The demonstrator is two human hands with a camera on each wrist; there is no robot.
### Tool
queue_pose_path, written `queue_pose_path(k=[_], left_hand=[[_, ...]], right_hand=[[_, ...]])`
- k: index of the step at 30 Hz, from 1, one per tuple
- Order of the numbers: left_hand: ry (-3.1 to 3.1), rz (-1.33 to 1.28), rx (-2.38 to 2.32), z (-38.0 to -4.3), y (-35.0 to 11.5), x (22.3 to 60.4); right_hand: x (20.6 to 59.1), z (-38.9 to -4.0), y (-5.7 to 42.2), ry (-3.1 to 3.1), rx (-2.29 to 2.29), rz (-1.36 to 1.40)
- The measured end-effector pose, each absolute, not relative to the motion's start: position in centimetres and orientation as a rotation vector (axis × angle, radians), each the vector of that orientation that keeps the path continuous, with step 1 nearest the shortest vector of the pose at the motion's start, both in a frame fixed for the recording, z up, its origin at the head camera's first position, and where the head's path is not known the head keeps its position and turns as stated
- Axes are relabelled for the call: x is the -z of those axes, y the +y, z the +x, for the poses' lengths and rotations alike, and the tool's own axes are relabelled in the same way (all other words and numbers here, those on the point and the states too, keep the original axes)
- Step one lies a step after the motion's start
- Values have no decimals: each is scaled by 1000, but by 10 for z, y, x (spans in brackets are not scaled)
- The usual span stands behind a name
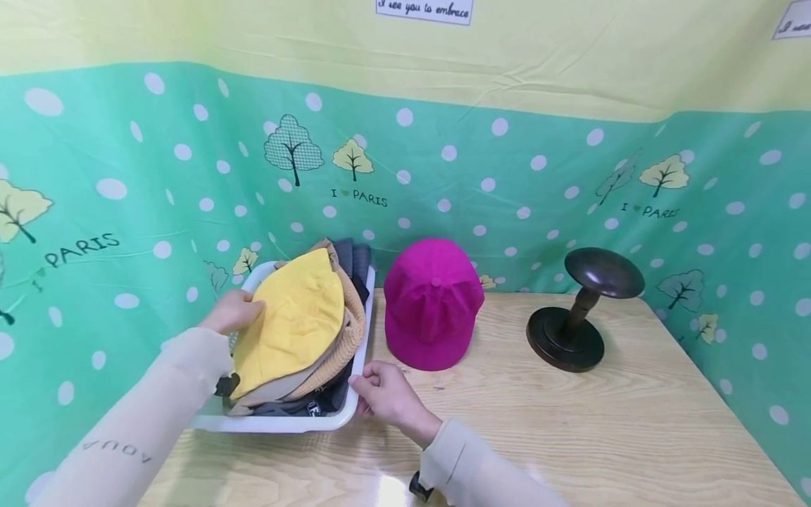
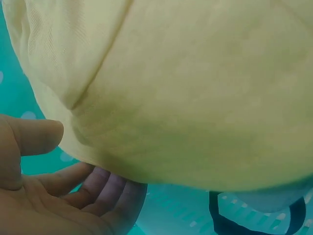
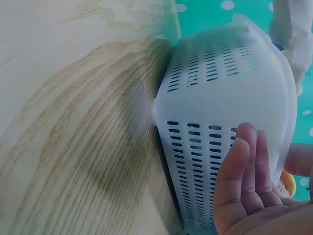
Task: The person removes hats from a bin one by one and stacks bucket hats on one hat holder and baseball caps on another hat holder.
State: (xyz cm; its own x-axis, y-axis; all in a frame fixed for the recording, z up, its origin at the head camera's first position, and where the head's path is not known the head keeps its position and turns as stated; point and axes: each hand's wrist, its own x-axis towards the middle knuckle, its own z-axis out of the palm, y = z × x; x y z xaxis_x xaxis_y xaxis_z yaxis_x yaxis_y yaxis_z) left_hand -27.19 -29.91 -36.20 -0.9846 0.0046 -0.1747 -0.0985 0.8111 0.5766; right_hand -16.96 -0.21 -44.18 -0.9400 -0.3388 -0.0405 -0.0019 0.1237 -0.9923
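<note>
A white plastic basket (image 1: 298,424) with slotted walls holds a pile of hats, with a yellow bucket hat (image 1: 294,317) on top. My left hand (image 1: 233,311) pinches the yellow hat at its left edge; in the left wrist view its thumb is in front of the brim and its fingers (image 2: 110,193) go behind it. At the basket's near right corner, my right hand (image 1: 389,396) grips the rim. The right wrist view shows the fingers (image 3: 249,166) along the outer wall and the thumb over the rim. Under the yellow hat show a tan knitted hat (image 1: 352,310) and dark hats.
A magenta cap (image 1: 434,303) sits on the wooden table (image 1: 570,436) just right of the basket. Farther right stands a dark wooden hat stand (image 1: 573,320) with a round top. Green and yellow printed cloth (image 1: 443,162) closes off the back and sides.
</note>
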Motion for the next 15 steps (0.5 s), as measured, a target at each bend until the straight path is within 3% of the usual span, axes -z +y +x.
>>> queue_pose_path(k=[15], left_hand=[[2813, -76, -990, -263, -306, 350]], right_hand=[[422, -162, -2, 2129, 1877, -302]])
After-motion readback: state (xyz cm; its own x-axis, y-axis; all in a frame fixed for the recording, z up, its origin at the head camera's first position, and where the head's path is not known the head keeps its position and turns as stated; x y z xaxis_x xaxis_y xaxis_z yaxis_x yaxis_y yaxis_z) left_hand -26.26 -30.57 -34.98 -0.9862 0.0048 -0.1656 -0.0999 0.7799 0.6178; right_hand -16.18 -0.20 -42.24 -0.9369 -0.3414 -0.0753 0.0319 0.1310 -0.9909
